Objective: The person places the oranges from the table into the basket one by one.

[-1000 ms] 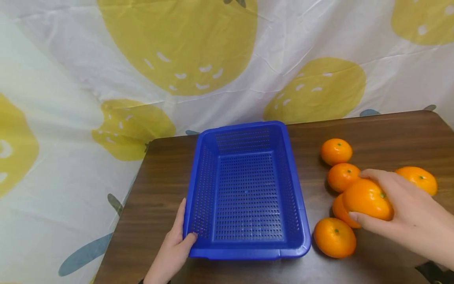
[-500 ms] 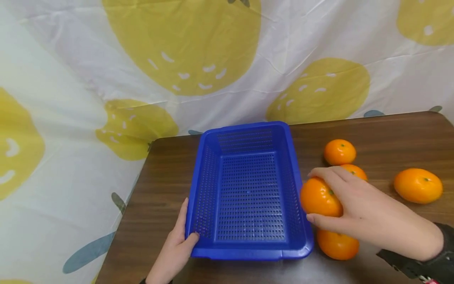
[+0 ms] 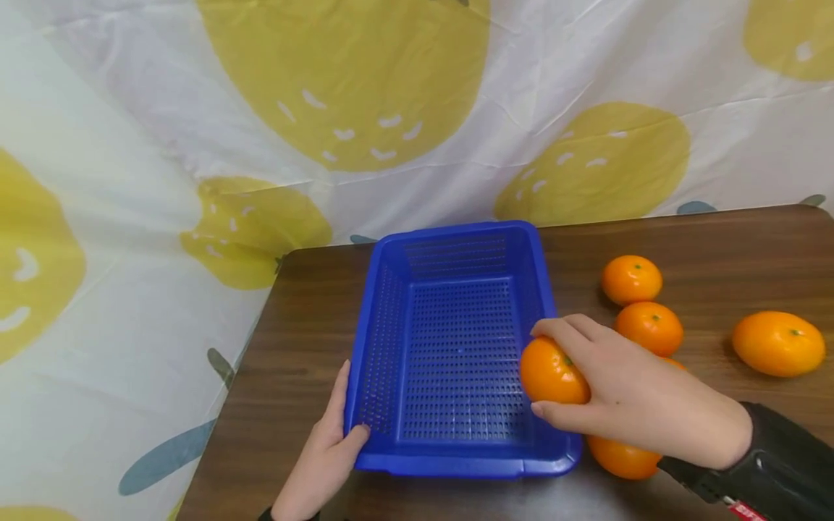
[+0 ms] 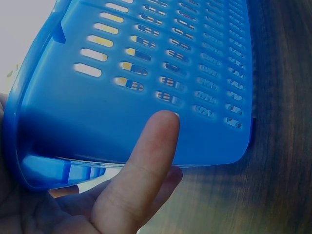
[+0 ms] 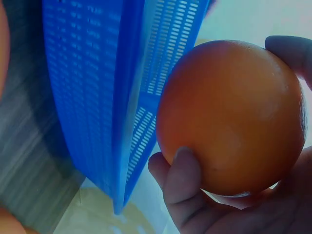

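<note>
A blue plastic basket with slotted walls stands on the table; nothing lies inside it. My left hand grips its near left corner, thumb over the rim and fingers along the outer wall, as the left wrist view shows from close up on the basket wall. In my right hand is an orange, pinched between thumb and fingers above the basket's right rim. The right wrist view has this orange large, beside the basket rim.
Right of the basket lie more oranges: a far one, one just nearer, one by itself at the right and a near one. Another is mostly hidden under my right hand. A fruit-print cloth hangs behind the wooden table.
My right hand has carried the orange leftward from the group of oranges to over the basket's right rim. The left hand keeps its grip on the basket corner.
</note>
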A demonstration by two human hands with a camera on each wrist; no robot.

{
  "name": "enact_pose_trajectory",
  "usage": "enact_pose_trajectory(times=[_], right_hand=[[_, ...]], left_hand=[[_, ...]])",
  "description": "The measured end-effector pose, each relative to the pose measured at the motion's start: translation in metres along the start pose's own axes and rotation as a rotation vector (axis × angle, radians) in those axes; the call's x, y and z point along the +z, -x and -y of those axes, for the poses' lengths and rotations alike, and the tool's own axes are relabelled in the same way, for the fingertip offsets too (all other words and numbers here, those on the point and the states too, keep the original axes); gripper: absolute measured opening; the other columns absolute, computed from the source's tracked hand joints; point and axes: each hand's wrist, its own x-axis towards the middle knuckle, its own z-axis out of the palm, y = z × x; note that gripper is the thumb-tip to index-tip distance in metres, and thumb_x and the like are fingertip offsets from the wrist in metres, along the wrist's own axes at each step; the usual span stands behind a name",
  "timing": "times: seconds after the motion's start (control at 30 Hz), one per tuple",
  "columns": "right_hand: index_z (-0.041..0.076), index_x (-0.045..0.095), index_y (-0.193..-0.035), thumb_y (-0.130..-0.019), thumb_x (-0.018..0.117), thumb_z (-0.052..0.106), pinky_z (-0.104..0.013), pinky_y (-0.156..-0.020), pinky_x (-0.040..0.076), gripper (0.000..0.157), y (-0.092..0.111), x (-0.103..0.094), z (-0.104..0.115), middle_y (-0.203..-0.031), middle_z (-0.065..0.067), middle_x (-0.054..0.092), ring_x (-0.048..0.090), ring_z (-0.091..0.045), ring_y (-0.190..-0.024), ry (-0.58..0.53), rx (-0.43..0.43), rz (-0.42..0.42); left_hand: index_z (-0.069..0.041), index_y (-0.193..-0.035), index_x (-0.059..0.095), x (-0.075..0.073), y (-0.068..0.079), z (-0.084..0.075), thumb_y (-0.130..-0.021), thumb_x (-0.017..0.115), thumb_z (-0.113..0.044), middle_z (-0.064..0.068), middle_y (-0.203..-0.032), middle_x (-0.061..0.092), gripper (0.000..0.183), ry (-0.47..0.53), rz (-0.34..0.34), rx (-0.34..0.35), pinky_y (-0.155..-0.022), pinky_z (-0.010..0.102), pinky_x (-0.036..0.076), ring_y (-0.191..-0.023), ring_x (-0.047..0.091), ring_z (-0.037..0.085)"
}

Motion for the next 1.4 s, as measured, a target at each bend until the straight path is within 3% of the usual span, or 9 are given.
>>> enact_pose_trajectory(times=[0.37,0.63,1.17,1.4], right_hand=[[0.023,0.044,-0.126,-0.074,0.061,0.06,-0.027,-0.07,0.049,0.066,-0.008,0.02,0.005,-0.108,0.01,0.047,0.047,-0.006,-0.084,0.028,-0.024,0.041],[0.025,0.045,-0.122,-0.071,0.065,0.055,-0.025,-0.068,0.048,0.062,-0.011,0.033,0.007,-0.102,0.012,0.045,0.045,-0.004,-0.079,0.051,-0.067,0.015],[0.021,0.046,-0.12,-0.072,0.063,0.054,-0.032,-0.076,0.048,0.06,-0.023,0.049,0.012,-0.104,0.005,0.048,0.046,-0.01,-0.087,0.115,-0.139,0.051],[0.02,0.046,-0.123,-0.072,0.062,0.054,-0.031,-0.066,0.049,0.063,-0.029,0.062,0.01,-0.104,0.002,0.05,0.047,-0.012,-0.083,0.148,-0.124,0.109]], left_hand=[[-0.04,-0.147,0.009,0.001,-0.001,-0.001,-0.085,0.044,0.003,0.019,-0.138,0.044,0.083,0.021,0.009,0.0,-0.089,0.047,0.046,-0.111,0.051,0.026],[-0.041,-0.146,0.008,0.001,-0.003,-0.002,-0.085,0.044,0.004,0.018,-0.138,0.044,0.084,0.019,0.018,0.004,-0.088,0.046,0.047,-0.111,0.052,0.025],[-0.043,-0.146,0.008,0.002,-0.003,0.0,-0.084,0.044,0.004,0.013,-0.142,0.04,0.085,-0.003,0.004,-0.002,-0.091,0.047,0.045,-0.113,0.05,0.023],[-0.041,-0.147,0.008,0.002,-0.001,0.0,-0.084,0.045,0.003,0.011,-0.142,0.04,0.085,-0.012,-0.017,-0.013,-0.094,0.047,0.043,-0.113,0.05,0.021]])
